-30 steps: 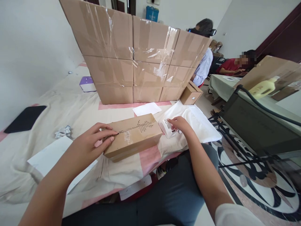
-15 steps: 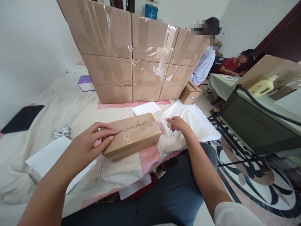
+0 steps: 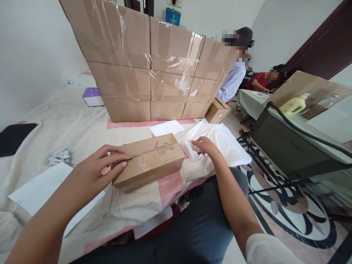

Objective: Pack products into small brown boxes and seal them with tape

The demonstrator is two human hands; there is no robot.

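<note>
A long brown cardboard box [image 3: 154, 161] lies on the cloth-covered bed [image 3: 82, 128] in front of me, with a taped seam and dark printed marks on top. My left hand [image 3: 95, 172] rests on its left end, fingers stretched over the top edge. My right hand [image 3: 205, 146] lies just right of the box, its fingers curled on a small white device [image 3: 190, 150] that sits on the bed edge.
A wall of taped cardboard cartons [image 3: 154, 69] stands behind. A small brown box [image 3: 217, 110], white sheets [image 3: 166, 128], a purple box [image 3: 92, 97], crumpled paper [image 3: 59, 157] and a black pad [image 3: 13, 134] lie around. Two people sit at back right by a table [image 3: 250, 102]; a dark machine [image 3: 288, 146] stands right.
The view has shifted slightly, so everything sits a little further left. Both hands keep their places on the box and the white device.
</note>
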